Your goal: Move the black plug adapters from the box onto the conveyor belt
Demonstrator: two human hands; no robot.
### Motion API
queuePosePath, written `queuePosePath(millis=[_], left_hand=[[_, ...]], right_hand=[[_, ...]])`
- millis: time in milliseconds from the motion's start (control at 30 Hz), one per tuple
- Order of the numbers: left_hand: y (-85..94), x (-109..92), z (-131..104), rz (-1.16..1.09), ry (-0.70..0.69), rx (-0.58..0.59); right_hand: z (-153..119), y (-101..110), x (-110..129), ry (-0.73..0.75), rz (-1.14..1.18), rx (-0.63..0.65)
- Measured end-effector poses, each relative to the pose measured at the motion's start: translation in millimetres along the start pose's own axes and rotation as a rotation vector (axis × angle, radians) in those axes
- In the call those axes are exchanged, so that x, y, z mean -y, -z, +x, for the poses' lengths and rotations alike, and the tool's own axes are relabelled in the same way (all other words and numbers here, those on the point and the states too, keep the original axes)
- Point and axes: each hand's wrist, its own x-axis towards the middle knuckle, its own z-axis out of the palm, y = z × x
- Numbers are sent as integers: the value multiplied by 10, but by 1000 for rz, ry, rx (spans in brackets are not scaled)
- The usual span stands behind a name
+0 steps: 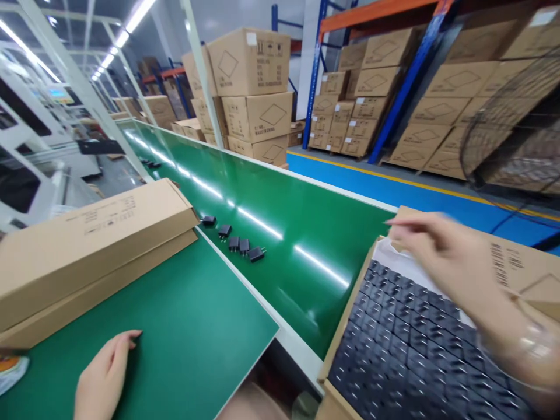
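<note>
My left hand [105, 373] rests on the green tabletop [196, 326] at the lower left, fingers curled together, with no object visible in them. At the right, my right hand [441, 256] is slightly blurred above the far corner of an open carton [350, 309]. Its thumb and fingers are drawn together near a white sheet [396, 256]; whether they grip it or something small is unclear. Tight rows of black plug adapters [406, 338] with metal pins fill the carton. Several similar loose adapters [244, 246] lie on the green conveyor belt [289, 216].
Flattened-looking brown cartons [96, 227] lie stacked on the tabletop's left. A pale rail [258, 291] separates tabletop and belt. Beyond the belt stand stacked boxes [258, 116], a blue and orange rack [394, 87] and a fan [511, 128]. A colourful packet [11, 370] sits at the left edge.
</note>
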Motion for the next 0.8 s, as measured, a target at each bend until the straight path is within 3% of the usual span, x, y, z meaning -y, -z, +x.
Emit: queuePosePath(millis=[100,233,333,433,533,667,800], left_hand=[[23,-119,-57,-34,56,21],[-11,-101,-67,-49,83,40],[-39,-60,-68,-85,58,48],[-70,-32,-72,-108,43,51],[-101,-16,-81,-109,33,51],[-123,-13,-95,-106,8,55],[-126,-13,-106,-103,1,72]], right_hand=[[391,-719,428,289,76,452],[553,-1628,820,409,35,594],[608,-2028,970,446,17,624],[642,-2187,1021,461,16,643],[627,-2195,996,454,-1,653],[583,-2160,1007,326,-67,597],[528,-2281,1206,204,-141,534]])
